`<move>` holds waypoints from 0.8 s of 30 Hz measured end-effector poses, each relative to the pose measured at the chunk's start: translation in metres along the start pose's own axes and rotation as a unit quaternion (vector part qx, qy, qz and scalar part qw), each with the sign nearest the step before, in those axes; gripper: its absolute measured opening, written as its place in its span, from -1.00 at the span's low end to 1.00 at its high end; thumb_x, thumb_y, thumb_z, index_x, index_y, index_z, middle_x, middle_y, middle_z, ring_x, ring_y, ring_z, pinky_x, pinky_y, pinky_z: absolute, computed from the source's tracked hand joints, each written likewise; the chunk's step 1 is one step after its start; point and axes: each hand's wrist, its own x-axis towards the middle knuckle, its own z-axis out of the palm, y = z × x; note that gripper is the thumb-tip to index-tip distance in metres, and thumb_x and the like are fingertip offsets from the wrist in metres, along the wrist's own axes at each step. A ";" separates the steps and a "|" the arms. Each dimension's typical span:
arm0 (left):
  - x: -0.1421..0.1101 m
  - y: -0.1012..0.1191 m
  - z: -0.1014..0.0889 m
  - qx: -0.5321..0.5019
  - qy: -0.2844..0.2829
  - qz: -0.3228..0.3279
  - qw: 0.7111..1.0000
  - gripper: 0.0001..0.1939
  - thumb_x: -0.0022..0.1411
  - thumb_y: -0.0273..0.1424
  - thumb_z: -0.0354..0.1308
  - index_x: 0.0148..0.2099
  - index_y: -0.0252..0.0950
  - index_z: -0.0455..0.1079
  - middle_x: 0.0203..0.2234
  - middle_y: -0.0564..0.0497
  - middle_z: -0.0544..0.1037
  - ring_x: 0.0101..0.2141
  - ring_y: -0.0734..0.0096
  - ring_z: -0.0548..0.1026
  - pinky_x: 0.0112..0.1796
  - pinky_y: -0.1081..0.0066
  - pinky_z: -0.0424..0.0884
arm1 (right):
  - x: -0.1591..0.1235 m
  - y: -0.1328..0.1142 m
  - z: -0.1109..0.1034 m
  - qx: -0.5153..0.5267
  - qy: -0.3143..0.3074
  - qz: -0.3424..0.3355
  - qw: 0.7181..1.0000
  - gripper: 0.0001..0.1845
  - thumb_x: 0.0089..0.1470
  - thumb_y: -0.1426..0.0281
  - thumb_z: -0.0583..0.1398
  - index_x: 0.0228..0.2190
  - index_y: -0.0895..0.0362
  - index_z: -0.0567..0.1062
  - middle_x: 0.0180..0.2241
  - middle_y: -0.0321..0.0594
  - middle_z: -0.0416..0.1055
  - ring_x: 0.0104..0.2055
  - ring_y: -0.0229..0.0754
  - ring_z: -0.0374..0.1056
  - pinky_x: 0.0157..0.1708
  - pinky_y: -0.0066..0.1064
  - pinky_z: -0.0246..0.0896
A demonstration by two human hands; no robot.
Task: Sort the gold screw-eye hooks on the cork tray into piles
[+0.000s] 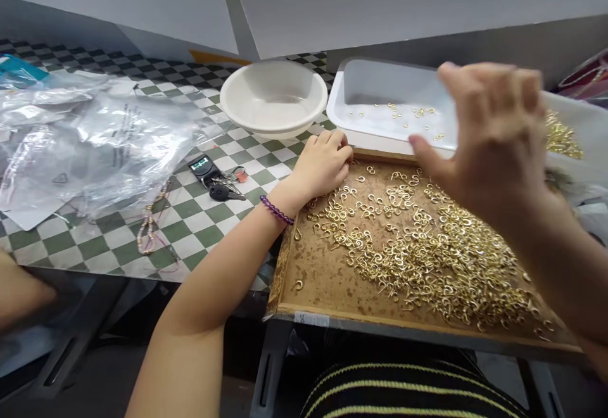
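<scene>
Where tray (327,278) ends, white bin (389,82) stands.

The blurred right hand (498,133) partly hides the white tub (380,128); striped cloth (403,389) is cut off below.

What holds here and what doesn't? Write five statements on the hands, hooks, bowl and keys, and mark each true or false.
1. Gold hooks lie heaped in the wooden tray. True.
2. The round bowl is full of hooks. False: the round bowl shows none inside.
3. Keys lie on the checkered surface. True.
4. The right hand rests flat on the hooks. False: the right hand is raised.
5. A purple bracelet circles the left hand's wrist. True.
</scene>
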 end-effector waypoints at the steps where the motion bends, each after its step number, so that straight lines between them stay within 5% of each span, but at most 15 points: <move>1: 0.000 0.000 0.000 0.000 0.001 -0.002 1.000 -0.63 0.43 -0.39 -0.09 0.09 -0.30 0.47 0.15 -0.23 0.41 0.14 -0.04 0.37 0.13 -0.02 0.43 | -0.006 -0.008 0.003 0.029 -0.014 -0.052 0.998 -0.37 0.34 0.15 0.17 0.27 0.30 0.40 0.13 0.17 0.40 0.10 0.17 0.33 -0.06 -0.12 0.23; 5: -0.001 0.001 0.001 -0.002 0.012 -0.005 1.000 -0.64 0.42 -0.39 -0.07 0.09 -0.30 0.48 0.15 -0.23 0.42 0.14 -0.04 0.36 0.14 -0.03 0.43 | -0.034 -0.047 0.036 0.172 -0.146 -0.239 0.944 -0.72 0.41 0.30 0.12 -0.08 0.14 0.60 -0.12 -0.16 0.52 -0.12 -0.16 0.32 -0.12 -0.31 0.12; 10: -0.001 0.001 0.001 -0.012 -0.004 -0.011 1.000 -0.62 0.41 -0.41 -0.09 0.10 -0.29 0.48 0.18 -0.22 0.40 0.18 -0.05 0.34 0.17 -0.06 0.40 | -0.038 -0.069 0.058 0.173 -0.191 -0.287 0.923 -0.82 0.36 0.43 0.17 -0.24 0.13 0.60 -0.27 -0.20 0.47 -0.21 -0.19 0.17 -0.20 -0.30 -0.08; 20: 0.000 0.001 0.001 -0.014 -0.003 -0.010 1.000 -0.63 0.42 -0.41 -0.08 0.10 -0.31 0.47 0.19 -0.23 0.39 0.18 -0.08 0.34 0.17 -0.07 0.39 | -0.043 -0.061 0.059 0.191 -0.143 -0.266 0.934 -0.76 0.39 0.41 0.13 -0.28 0.12 0.57 -0.29 -0.24 0.51 -0.19 -0.18 0.22 -0.17 -0.29 0.03; 24: 0.000 0.001 0.000 -0.014 -0.005 -0.007 1.000 -0.64 0.42 -0.40 -0.07 0.09 -0.31 0.48 0.18 -0.23 0.40 0.17 -0.07 0.34 0.16 -0.05 0.41 | -0.016 -0.030 0.038 0.196 -0.097 -0.161 0.962 -0.66 0.45 0.33 0.04 -0.26 0.11 0.56 -0.24 -0.19 0.53 -0.17 -0.17 0.32 -0.12 -0.28 0.17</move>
